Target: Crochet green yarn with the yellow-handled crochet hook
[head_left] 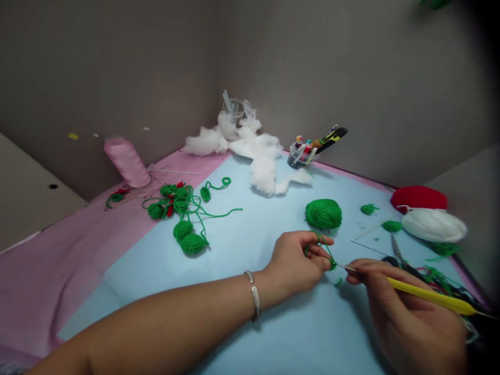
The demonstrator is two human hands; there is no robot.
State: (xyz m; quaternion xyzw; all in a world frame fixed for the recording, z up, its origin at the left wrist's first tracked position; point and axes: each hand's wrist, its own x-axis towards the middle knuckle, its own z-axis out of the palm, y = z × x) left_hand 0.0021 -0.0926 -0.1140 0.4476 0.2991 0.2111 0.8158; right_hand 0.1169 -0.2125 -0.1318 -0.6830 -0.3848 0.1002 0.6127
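My left hand (300, 262), with a silver bracelet at the wrist, pinches a small green crochet piece (333, 265) between thumb and fingers. Green yarn loops over its raised index finger. In my right hand (406, 307) is a yellow-handled crochet hook (432, 296), held like a pen. The hook's metal tip reaches the green piece. A green yarn ball (323, 214) lies just beyond my left hand. Whether the tip sits inside a stitch is too small to tell.
White stuffing (263, 164) spreads at the back near a cup of pens (300, 155). Green crocheted pieces (190, 238) and a pink thread cone (127, 161) are left. Red yarn (419, 199), white yarn (434, 225) and scissors (399, 254) lie right.
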